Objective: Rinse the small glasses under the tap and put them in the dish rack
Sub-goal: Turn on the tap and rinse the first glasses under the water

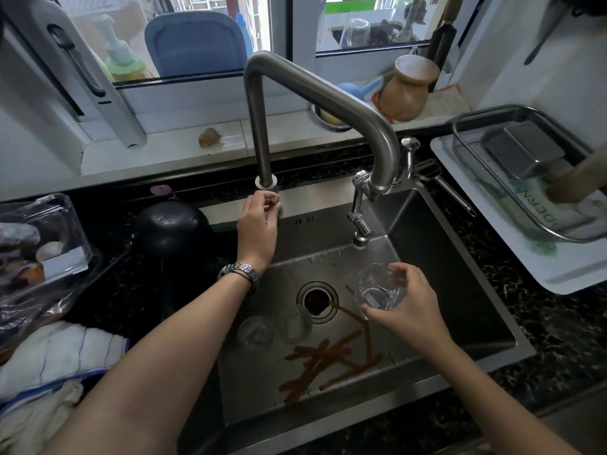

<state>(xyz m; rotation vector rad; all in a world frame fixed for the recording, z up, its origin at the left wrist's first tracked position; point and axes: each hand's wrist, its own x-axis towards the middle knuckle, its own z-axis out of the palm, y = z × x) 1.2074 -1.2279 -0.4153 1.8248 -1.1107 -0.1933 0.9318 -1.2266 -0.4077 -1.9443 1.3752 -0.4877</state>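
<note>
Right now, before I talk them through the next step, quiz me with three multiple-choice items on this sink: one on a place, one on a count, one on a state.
1. Where is the glass that the right hand holds?
A. In the dish rack
B. Below the tap outlet, over the sink
C. On the windowsill

2. How many small glasses lie on the sink floor?
A. None
B. Two
C. Five

3. What is the left hand doing?
A. Pinching the knob at the faucet base
B. Holding a towel
C. Hanging idle

Answers:
1 B, the glass sits just under the tap outlet above the sink.
2 B, two glasses lie left of the drain.
3 A, its fingers close on the knob.
</note>
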